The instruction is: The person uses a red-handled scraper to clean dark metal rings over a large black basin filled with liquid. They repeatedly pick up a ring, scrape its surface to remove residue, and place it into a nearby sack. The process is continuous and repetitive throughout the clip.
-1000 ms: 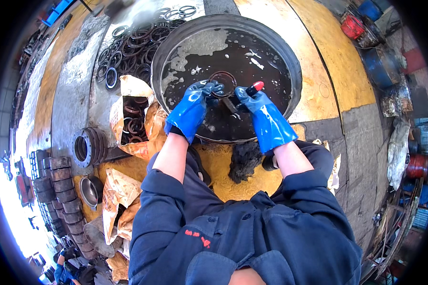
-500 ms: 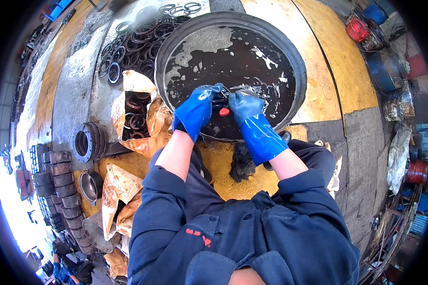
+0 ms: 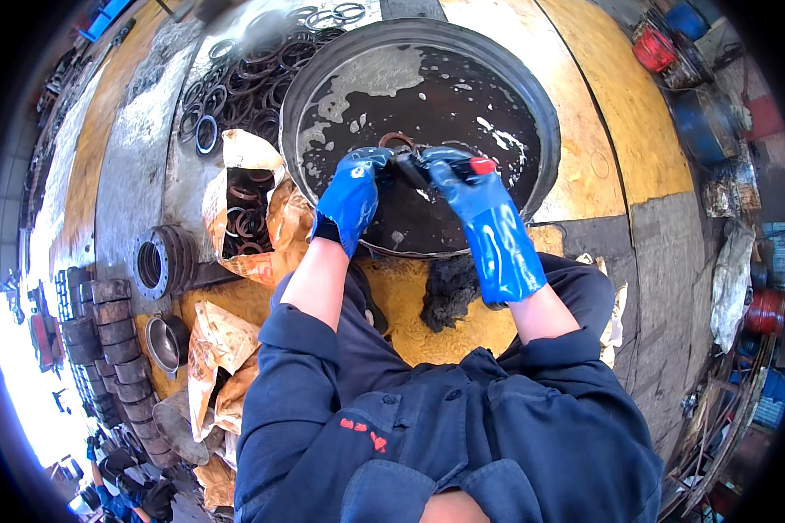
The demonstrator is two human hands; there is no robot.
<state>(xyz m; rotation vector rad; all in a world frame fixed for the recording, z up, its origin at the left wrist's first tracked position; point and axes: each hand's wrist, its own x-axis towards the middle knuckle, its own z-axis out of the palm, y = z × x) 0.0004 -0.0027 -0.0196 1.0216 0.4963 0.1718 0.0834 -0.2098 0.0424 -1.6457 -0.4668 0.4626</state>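
Both hands wear long blue rubber gloves over the near part of a wide dark round tub of murky black liquid. My left hand is closed on a brown metal ring, whose far curve shows above the fingers. In my right hand is a tool with a red end that sticks out to the right. Its working part is hard to make out; something dark lies between the two hands, close against the ring. Grey foam and white suds float on the liquid.
Many dark rings lie piled left of the tub. A torn paper sack holding more rings stands nearer. Further left are stacked flanges, a metal bowl and stacked cylindrical parts. A black rag lies before the tub.
The tool's red end has swung up and right, from below the hands to beside my right fingers. The brown ring now shows above my left fingers. My right forearm has shifted slightly right.
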